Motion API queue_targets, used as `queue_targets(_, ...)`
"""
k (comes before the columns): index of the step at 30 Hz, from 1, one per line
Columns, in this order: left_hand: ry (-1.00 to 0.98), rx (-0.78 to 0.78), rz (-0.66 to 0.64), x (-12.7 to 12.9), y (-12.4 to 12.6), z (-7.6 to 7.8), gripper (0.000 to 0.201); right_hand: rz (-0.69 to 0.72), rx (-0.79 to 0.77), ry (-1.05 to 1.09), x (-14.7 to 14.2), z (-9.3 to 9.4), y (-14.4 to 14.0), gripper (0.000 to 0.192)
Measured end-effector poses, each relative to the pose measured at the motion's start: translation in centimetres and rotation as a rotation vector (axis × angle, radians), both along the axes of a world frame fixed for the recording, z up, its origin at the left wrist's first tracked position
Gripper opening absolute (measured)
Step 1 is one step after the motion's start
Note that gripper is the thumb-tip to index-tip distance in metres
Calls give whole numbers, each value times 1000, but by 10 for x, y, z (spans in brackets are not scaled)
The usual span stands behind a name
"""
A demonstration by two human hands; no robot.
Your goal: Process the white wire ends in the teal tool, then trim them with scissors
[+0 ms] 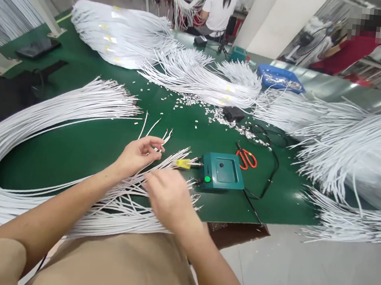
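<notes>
Right of centre, a teal box stands by an orange-handled tool, near our white wires. Thin and crossing, they fan across lower centre; our left hand pinches a few; our curled right hand blurs, and we cannot tell its hold.

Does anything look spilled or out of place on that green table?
Yes: small pale bits lie strewn across the table, thickest around the black box, while similar-looking bits sit in the blue tray. They look spilled, though they may be ordinary scraps. I see no clear damage to the wires.
</notes>
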State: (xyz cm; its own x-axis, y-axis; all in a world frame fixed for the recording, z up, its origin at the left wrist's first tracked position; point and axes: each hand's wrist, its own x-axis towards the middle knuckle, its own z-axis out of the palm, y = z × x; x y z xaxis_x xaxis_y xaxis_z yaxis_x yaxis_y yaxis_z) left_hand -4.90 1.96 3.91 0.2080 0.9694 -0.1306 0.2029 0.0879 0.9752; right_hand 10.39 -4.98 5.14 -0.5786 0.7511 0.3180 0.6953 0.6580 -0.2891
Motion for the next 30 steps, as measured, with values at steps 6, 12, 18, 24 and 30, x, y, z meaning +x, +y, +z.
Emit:
queue_targets(6,63,101,-66,-13,-7,15,43,-18,34,-178,-46,-11,-13,19)
queue_targets(12,147,258,-138,-27,-31,28,40,-60,97,-274,-58,-10,-21,31)
queue_targets(18,181,291,-189,-45,-56,35,35,-147,70,-313,-74,-12,-36,32)
queue_targets(24,272,154,70,-118,-58,22,47,-198,-124,-318,-61,-12,-30,12)
queue_targets(30,471,15,124,-184,-46,2,51,-305,-302,-290,-43,-20,-12,13)
